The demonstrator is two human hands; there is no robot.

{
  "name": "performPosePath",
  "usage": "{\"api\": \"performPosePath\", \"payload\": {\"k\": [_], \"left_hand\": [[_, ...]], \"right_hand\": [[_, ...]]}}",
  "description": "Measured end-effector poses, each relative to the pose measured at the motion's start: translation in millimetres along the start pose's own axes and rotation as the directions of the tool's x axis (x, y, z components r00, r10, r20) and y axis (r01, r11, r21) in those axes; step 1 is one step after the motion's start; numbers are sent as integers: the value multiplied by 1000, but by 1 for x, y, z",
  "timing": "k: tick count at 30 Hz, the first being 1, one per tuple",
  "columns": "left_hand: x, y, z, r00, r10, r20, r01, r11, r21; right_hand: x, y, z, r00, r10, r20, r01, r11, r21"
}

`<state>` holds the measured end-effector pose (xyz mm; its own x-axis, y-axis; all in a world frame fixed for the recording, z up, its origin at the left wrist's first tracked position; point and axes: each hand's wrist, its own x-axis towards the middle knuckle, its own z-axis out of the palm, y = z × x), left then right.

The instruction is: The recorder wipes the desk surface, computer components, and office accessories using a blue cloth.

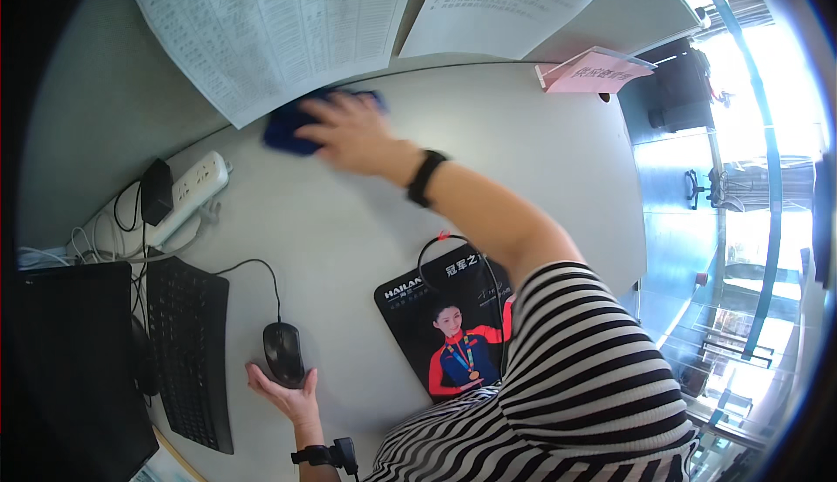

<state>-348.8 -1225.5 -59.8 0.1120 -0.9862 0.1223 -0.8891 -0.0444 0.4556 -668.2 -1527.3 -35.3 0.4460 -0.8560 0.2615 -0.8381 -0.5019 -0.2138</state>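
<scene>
My right hand [353,132], blurred and with its fingers spread, presses on a dark blue cloth [288,130] at the back of the grey desk [327,220], below the hanging papers. A black band circles that wrist. Lower left, my left hand [291,390] is at the rear end of a black computer mouse [283,351], thumb on one side and fingers on the other. The mouse appears tipped or raised in the fingers; whether it touches the desk I cannot tell. Its cable runs back towards the keyboard.
A black keyboard [189,351] and a monitor [78,364] stand at the left, with a white power strip [196,188], a black adapter [157,191] and cables behind. Near my body lies a black printed mouse pad [418,318] with a cable loop on it. A pink sign [595,73] stands at the back right.
</scene>
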Motion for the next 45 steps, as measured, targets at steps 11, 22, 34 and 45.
{"api": "performPosePath", "payload": {"k": [11,22,34,45], "left_hand": [[2,4,3,994,97,-45,-91,989,114],[3,2,5,995,57,-85,-58,998,-5],[76,92,-8,957,-119,266,54,970,238],[126,157,30,997,-53,59,38,972,233]], "right_hand": [[-84,48,-37,880,474,30,-452,855,-256],[0,-159,6,952,-174,251,199,977,-74],[-184,72,-121,771,582,260,-532,812,-239],[-391,110,-173,52,998,17,-954,55,-294]]}}
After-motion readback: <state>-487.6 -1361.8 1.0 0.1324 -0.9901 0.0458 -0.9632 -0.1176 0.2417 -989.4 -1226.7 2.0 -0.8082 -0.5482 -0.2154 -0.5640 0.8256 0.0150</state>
